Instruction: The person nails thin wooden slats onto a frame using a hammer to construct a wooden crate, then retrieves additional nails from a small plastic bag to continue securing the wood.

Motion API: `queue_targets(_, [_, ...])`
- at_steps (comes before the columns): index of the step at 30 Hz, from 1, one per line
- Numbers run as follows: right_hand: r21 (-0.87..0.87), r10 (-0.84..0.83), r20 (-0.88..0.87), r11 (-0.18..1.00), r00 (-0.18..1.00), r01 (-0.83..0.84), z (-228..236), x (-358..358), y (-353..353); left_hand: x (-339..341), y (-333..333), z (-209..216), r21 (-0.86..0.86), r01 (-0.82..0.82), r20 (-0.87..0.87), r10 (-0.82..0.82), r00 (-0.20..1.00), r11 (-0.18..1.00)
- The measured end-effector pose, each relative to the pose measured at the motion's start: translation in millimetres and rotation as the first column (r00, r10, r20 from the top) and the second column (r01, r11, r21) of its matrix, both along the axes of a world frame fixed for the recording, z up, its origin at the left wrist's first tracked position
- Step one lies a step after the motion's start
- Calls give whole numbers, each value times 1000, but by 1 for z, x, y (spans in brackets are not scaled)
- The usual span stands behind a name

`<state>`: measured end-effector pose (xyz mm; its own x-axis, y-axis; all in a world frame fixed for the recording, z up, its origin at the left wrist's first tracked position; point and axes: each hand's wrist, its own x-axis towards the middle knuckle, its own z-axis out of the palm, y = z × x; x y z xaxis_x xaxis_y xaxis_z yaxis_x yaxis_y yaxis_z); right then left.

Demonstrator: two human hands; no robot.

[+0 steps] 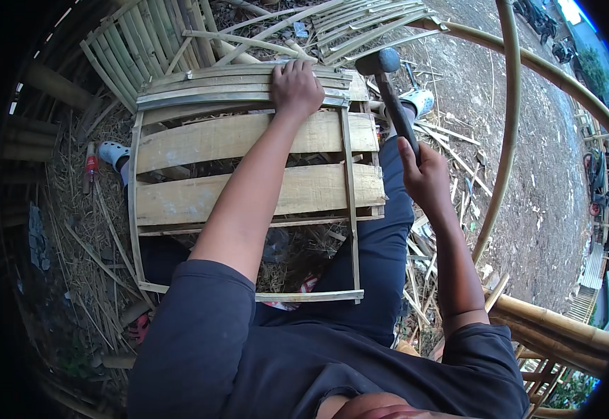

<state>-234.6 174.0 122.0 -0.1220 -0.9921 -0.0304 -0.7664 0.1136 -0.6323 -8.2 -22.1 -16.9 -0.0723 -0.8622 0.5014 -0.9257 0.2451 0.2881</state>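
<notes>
left hand (295, 87) pressed palm down on the stacked bamboo slats (241, 87) at the far end of a bamboo frame (248, 174), fingers curled over the top strips. right hand (424, 178) closed around the dark handle of a hammer (388, 91), head raised just beside the frame's far right corner, apart from the wood. frame resting across the lap, over dark blue trousers (381, 265); two broad pale planks (248, 195) crossing it between thin side rails, gaps showing straw beneath. no bench here, only bare dirt ground (528, 174) strewn with bamboo offcuts and dry shavings. light clogs (114, 152) at the frame's left edge and beyond the hammer. more woven slat panels (360, 24) lying farther off. long curved bamboo poles (510, 126) arching on the right, thick poles low right. open outdoor yard, daylight.
</notes>
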Motion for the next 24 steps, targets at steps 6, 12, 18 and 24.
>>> queue_targets(6, [82,36,-136,996,990,-25,-26,-1,-4,-2,-2,0,-18,18,-18,-19,1000,1000])
queue_targets(12, [36,-14,-98,999,995,17,-7,4,-2,-4,4,10,72,-14,28,12,1000,997])
queue_targets(18, [-6,3,-130,1000,992,-3,-10,6,4,-7,4,16,135,-17,27,13,1000,991])
queue_targets(24, [60,26,-150,998,988,-18,3,12,-2,0,-1,-2,-8,-9,18,9,1000,1000])
